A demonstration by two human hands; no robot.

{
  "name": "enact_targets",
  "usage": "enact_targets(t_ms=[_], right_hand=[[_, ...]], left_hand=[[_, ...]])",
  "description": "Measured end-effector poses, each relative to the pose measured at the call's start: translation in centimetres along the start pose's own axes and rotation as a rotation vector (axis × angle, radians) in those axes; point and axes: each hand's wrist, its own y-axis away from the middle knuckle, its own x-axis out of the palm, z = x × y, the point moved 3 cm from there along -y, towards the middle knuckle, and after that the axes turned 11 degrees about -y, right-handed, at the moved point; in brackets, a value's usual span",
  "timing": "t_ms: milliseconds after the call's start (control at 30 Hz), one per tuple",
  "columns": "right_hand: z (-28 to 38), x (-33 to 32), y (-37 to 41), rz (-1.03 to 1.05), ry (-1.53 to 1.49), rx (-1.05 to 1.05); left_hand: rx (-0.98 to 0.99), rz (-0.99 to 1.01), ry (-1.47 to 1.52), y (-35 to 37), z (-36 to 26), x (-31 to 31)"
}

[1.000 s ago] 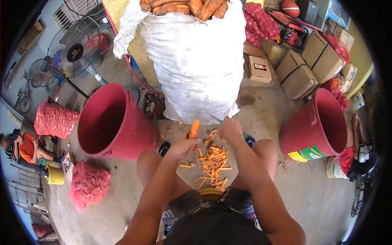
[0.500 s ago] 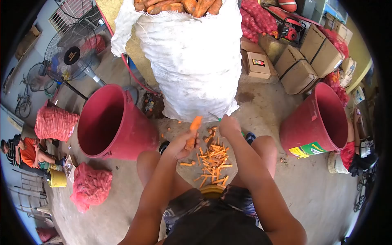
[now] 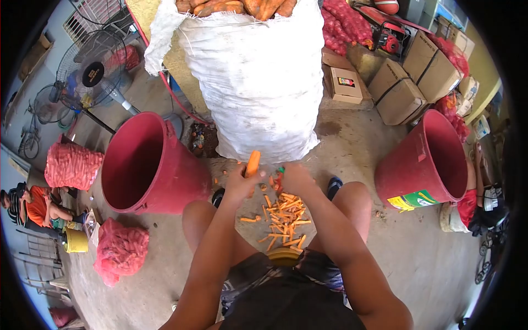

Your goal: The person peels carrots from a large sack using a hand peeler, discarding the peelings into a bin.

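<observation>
Straight ahead of the seated person, a tall white woven sack [image 3: 258, 93] stands upright on the concrete floor [image 3: 407, 258]. It is heaped with carrots at its open top and sits close enough to be reached without getting up. A large red plastic bucket [image 3: 187, 181] is tilted beside the left knee and a second red plastic bucket [image 3: 396, 176] leans by the right knee. Both mouths are turned up and inward, likely so that things can be dropped in from either side. Brown cardboard boxes [image 3: 401, 91] and red mesh bags of produce [image 3: 71, 165] lie farther out.

Between the knees, the left hand [image 3: 239, 184] is wrapped firmly round the lower end of a long orange carrot [image 3: 253, 163]. It holds the carrot upright with its free end pointing towards the sack, away from the body, which leaves its length bare. The right hand [image 3: 297, 179] is just beside it, its fingers curled shut round a small green-handled tool [image 3: 280, 171]. Only a tip of the tool shows, so its blade cannot be made out.

Below both hands a loose pile of thin orange peel strips [image 3: 283, 217] lies on the floor between the feet, right where they would drop.
</observation>
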Motion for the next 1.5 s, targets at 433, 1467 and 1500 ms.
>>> enact_targets(t_ms=[433, 1467, 1500], right_hand=[[2.7, -2.3, 1.8, -0.094, -0.110, 0.051], [2.6, 2.3, 0.7, -0.038, -0.022, -0.035], [1.7, 2.2, 0.0, -0.043, -0.022, -0.031]], left_hand=[[0.700, -0.294, -0.074, 0.4, -1.4, -1.4], [0.608, -0.488, -0.275, 1.6, -0.2, 0.6], [0.610, -0.485, -0.266, 1.7, -0.4, 0.8]])
